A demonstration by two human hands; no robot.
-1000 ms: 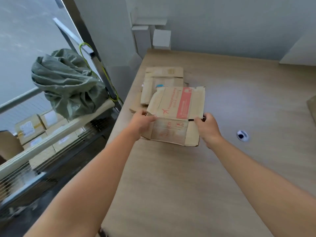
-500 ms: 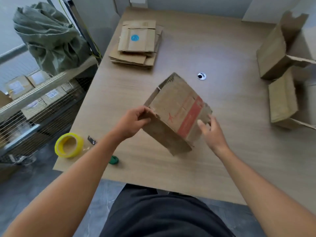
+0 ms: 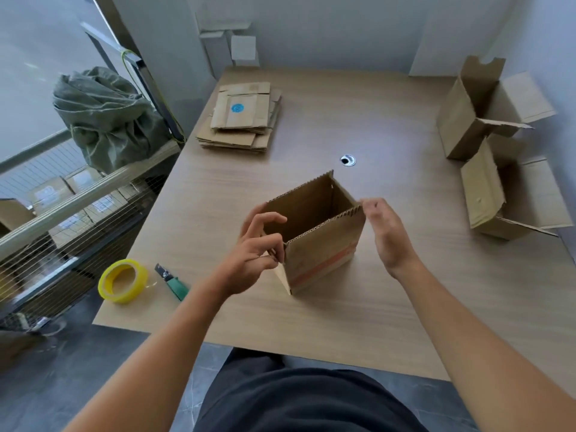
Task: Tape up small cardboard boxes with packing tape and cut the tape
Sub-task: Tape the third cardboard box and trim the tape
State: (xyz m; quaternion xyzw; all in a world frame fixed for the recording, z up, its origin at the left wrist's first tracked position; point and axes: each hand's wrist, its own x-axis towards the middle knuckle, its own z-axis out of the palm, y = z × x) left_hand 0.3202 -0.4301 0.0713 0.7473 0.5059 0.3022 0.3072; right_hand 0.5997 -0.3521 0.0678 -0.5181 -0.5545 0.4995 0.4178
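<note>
A small cardboard box point(image 3: 324, 244) stands opened into a square tube near the middle of the wooden table point(image 3: 343, 322), its open top facing up and a red stripe running along the lower part of its near side. It stands slightly tilted, with a bottom flap sticking out at its near left corner.

The left hand point(image 3: 252, 257) is at the box's left end. Its fingers are curled, and the thumb and fingertips pinch the cardboard at the near left corner, while the index finger arches over the open top. The right hand point(image 3: 385, 232) is at the box's upper right corner with its fingers bent at the tips and touching the edge there; the hand is blurred, so I cannot tell whether it pinches the cardboard or only touches it.

A yellow roll of tape point(image 3: 123, 280) lies flat near the table's front left corner, and a green-handled cutter point(image 3: 173, 283) lies just beside it on the right. Both are apart from the box and from the hands.

At the far left of the table sits a stack of flattened boxes point(image 3: 240, 120), the top one marked with a blue round sticker. A small round hole with a metal rim point(image 3: 348, 160) is in the tabletop beyond the box. Two opened boxes point(image 3: 461, 120) lie on their sides along the right edge. A green sack point(image 3: 106, 120) rests on a rack left of the table
</note>
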